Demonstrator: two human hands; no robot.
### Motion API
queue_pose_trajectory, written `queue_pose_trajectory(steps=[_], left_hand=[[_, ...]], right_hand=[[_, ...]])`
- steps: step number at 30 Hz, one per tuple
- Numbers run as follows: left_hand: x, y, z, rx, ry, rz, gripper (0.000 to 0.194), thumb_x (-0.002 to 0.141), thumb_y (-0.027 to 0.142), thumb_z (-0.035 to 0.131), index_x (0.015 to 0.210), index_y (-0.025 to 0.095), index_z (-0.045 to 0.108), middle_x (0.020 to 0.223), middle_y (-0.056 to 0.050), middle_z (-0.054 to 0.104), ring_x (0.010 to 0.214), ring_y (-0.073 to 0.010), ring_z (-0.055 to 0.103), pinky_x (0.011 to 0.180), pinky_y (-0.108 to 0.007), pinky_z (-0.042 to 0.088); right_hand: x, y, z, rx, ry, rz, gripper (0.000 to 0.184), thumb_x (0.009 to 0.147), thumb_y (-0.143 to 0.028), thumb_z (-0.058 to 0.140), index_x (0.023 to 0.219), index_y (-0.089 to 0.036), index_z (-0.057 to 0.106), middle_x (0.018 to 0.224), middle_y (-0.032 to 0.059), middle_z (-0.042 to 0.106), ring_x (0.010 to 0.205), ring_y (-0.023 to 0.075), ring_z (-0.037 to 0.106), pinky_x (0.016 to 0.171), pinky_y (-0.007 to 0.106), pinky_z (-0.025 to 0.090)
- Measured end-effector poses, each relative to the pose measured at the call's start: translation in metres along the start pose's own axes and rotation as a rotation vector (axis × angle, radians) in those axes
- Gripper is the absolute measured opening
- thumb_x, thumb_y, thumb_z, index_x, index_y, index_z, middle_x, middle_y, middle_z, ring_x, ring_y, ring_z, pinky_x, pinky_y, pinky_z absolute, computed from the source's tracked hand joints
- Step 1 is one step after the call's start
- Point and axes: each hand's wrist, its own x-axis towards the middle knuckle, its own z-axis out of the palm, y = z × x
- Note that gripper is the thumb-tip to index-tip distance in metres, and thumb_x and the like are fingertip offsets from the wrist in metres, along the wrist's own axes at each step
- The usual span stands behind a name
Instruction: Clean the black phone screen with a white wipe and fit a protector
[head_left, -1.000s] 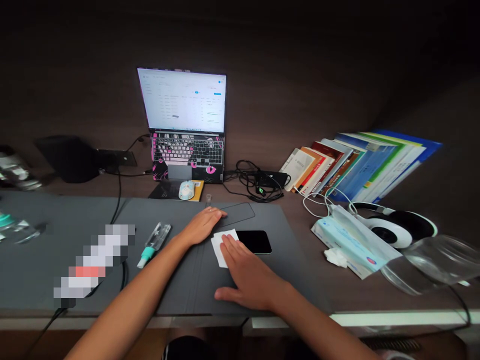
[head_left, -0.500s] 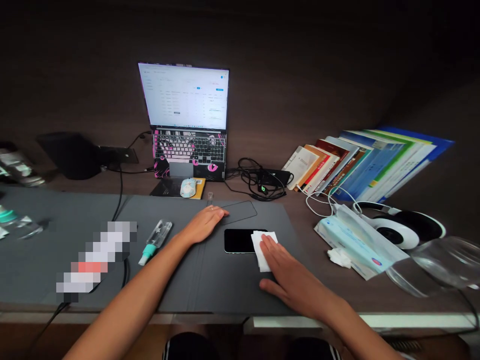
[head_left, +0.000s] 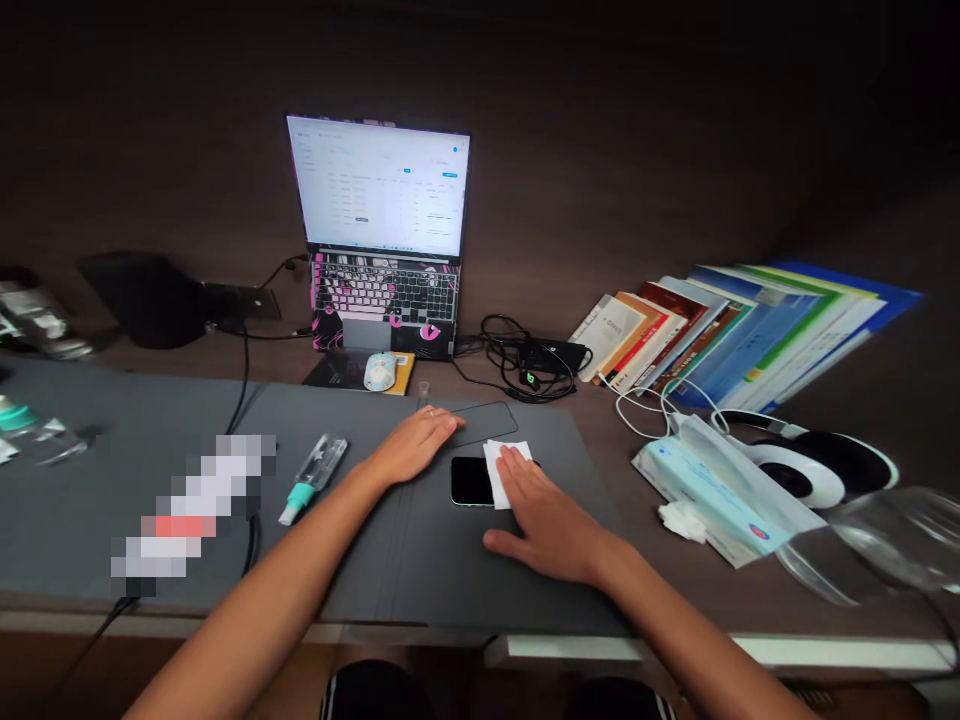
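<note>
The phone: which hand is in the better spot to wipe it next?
Probably the right: the right hand lies on the white tissue, which partly covers the phone. The left hand is off the phone, beside a thin dark-edged rectangle.

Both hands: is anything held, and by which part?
Nothing looks gripped: the right hand has fingers flat on the right part of the tissue, over the phone; the left hand shows no hold.

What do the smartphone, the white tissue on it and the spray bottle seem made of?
Smartphone: probably glass-fronted; smooth, dark face. White tissue: paper or nonwoven fabric, unclear which; matt, thin, soft-edged. Spray bottle: likely clear plastic; see-through, shiny body.
</note>
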Motion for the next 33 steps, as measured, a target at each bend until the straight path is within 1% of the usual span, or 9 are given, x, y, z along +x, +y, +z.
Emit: queue_pose_trajectory(steps=[3,5,8,11,16,20,25,30,33], left_hand=[[0.0,0.0,0.0,0.0,0.003,-0.005,0.058,0.109,0.048,0.02,0.121,0.021,0.07,0.125,-0.005,0.072,0.122,-0.0221,0.061,0.121,-0.044,0.034],[-0.001,-0.001,0.0,-0.002,0.001,-0.006,0.059,0.109,0.048,0.02,0.121,0.02,0.07,0.125,-0.006,0.072,0.122,-0.0223,0.061,0.12,-0.044,0.035],[-0.001,-0.002,-0.001,-0.004,0.0,-0.007,0.059,0.109,0.046,0.019,0.121,0.019,0.07,0.125,-0.007,0.072,0.121,-0.0225,0.062,0.119,-0.044,0.036],[0.0,-0.004,-0.001,-0.005,0.0,-0.006,0.059,0.109,0.046,0.019,0.121,0.019,0.07,0.125,-0.007,0.072,0.121,-0.0223,0.062,0.119,-0.044,0.036],[0.0,-0.005,-0.001,-0.009,-0.006,-0.003,0.06,0.108,0.047,0.018,0.12,0.019,0.07,0.123,-0.007,0.072,0.12,-0.0221,0.062,0.118,-0.042,0.037],[-0.001,-0.005,0.0,0.003,-0.017,0.001,0.06,0.108,0.047,0.018,0.119,0.019,0.07,0.122,-0.007,0.073,0.118,-0.0223,0.063,0.117,-0.044,0.039],[-0.002,-0.006,0.002,0.021,-0.028,0.0,0.06,0.109,0.046,0.018,0.119,0.019,0.07,0.123,-0.007,0.072,0.118,-0.0228,0.063,0.118,-0.047,0.037],[-0.002,-0.006,0.001,0.014,-0.025,-0.004,0.058,0.108,0.046,0.019,0.119,0.019,0.07,0.122,-0.007,0.072,0.118,-0.0227,0.062,0.119,-0.047,0.036],[-0.002,-0.005,0.001,0.007,-0.025,-0.009,0.059,0.108,0.047,0.019,0.118,0.019,0.071,0.122,-0.007,0.072,0.117,-0.0229,0.063,0.119,-0.047,0.036]], right_hand=[[0.014,-0.015,0.004,0.027,0.014,-0.057,0.118,0.087,-0.087,0.039,0.161,0.003,0.015,0.167,0.0247,0.002,0.156,0.0378,-0.001,0.129,0.055,0.012],[0.022,-0.025,0.006,0.034,0.009,-0.087,0.121,0.086,-0.088,0.039,0.16,0.004,0.014,0.166,0.0253,0.001,0.156,0.0381,-0.003,0.129,0.055,0.01],[0.029,-0.039,0.007,0.032,-0.007,-0.111,0.123,0.086,-0.087,0.04,0.159,0.007,0.012,0.166,0.0269,-0.001,0.156,0.0373,-0.004,0.129,0.052,0.007],[0.028,-0.047,0.007,0.039,-0.003,-0.127,0.124,0.084,-0.088,0.042,0.16,0.006,0.014,0.166,0.0262,-0.001,0.157,0.0367,-0.003,0.13,0.05,0.007],[0.019,-0.05,0.014,0.056,0.045,-0.174,0.123,0.082,-0.089,0.045,0.16,0.004,0.02,0.167,0.026,0.003,0.157,0.037,0.001,0.13,0.05,0.009],[0.01,-0.052,0.018,0.062,0.069,-0.193,0.12,0.085,-0.086,0.046,0.159,0.004,0.02,0.166,0.0267,0.005,0.157,0.0374,0.003,0.13,0.051,0.01],[-0.006,-0.042,0.021,0.053,0.107,-0.177,0.104,0.093,-0.078,0.043,0.161,-0.002,0.023,0.167,0.0234,0.011,0.157,0.0366,0.01,0.128,0.052,0.017],[-0.031,-0.013,0.025,0.005,0.139,-0.137,0.092,0.099,-0.07,0.04,0.162,-0.006,0.022,0.167,0.022,0.013,0.157,0.0363,0.012,0.127,0.056,0.022],[-0.044,0.006,0.023,-0.016,0.145,-0.07,0.085,0.101,-0.064,0.041,0.163,-0.009,0.022,0.168,0.0191,0.014,0.157,0.0353,0.011,0.127,0.056,0.022]])
